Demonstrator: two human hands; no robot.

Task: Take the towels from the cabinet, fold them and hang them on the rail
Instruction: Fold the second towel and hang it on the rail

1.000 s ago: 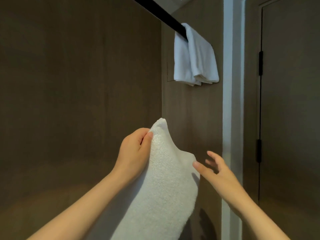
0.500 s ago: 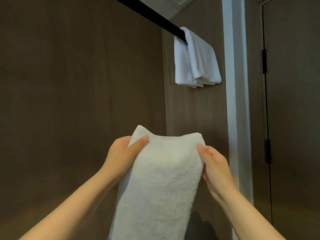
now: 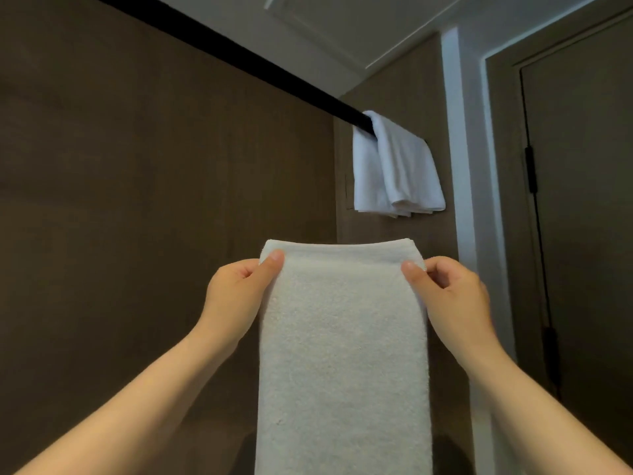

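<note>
Two pinch grips: left hand (image 3: 236, 291) and right hand (image 3: 450, 291) on towel (image 3: 342, 354) top corners (thumbs in front); long axis vertical; rail (image 3: 239, 61) above, leftward.

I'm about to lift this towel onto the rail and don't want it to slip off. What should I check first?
1. Left hand pinches the top left corner of the held towel: ok.
2. Right hand pinches the top right corner: ok.
3. Top edge roughly level, face flat between the hands: ok.
4. Bare rail to the left of the hung towel: ok.
5. Lower end of the held towel hanging even: cannot tell, out of frame.
</note>
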